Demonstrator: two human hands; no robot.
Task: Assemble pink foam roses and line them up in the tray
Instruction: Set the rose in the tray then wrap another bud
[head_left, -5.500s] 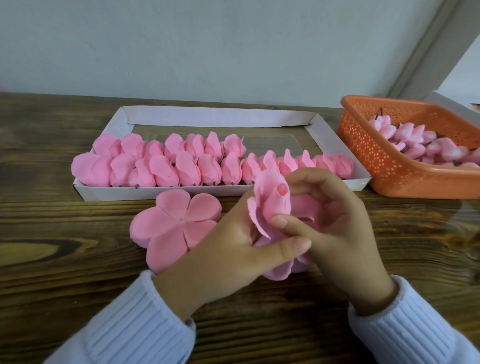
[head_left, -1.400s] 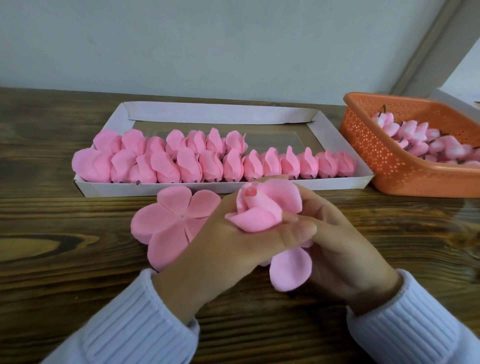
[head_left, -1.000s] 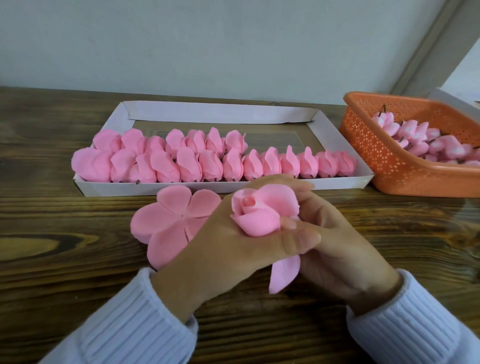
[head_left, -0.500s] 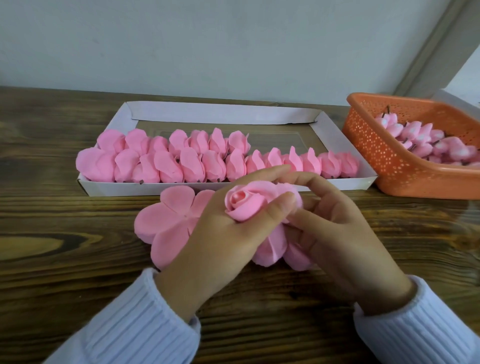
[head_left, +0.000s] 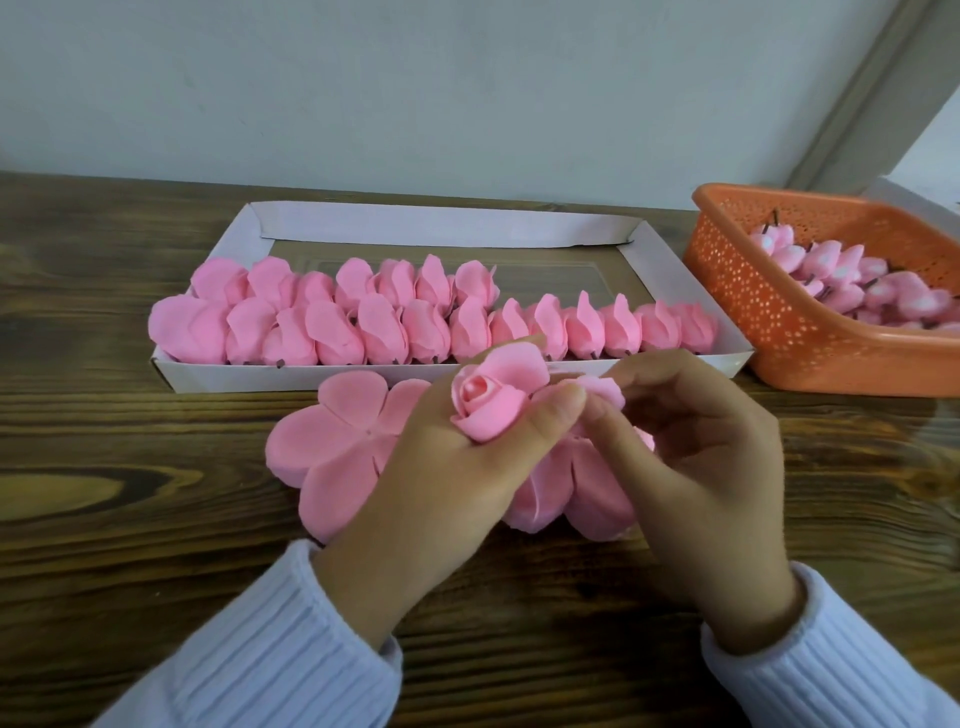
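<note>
Pink throughout, head view. Gripping rose (head_left: 485, 410) in left hand (head_left: 441, 493), thumb and fingers curled round it, over table (head_left: 130, 519). Pinching its outer petal (head_left: 602, 391) with right hand (head_left: 701, 467), fingers bent. Working just before tray (head_left: 467, 228), beside flat blank (head_left: 332, 441). Noting finished roses (head_left: 426, 327) lining tray's near side, buds (head_left: 852, 280) filling basket (head_left: 737, 291) at right.

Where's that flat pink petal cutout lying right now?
In the head view, the petal cutout lies flat on the table, left of centre, just in front of the tray and partly hidden by the left hand.
</note>
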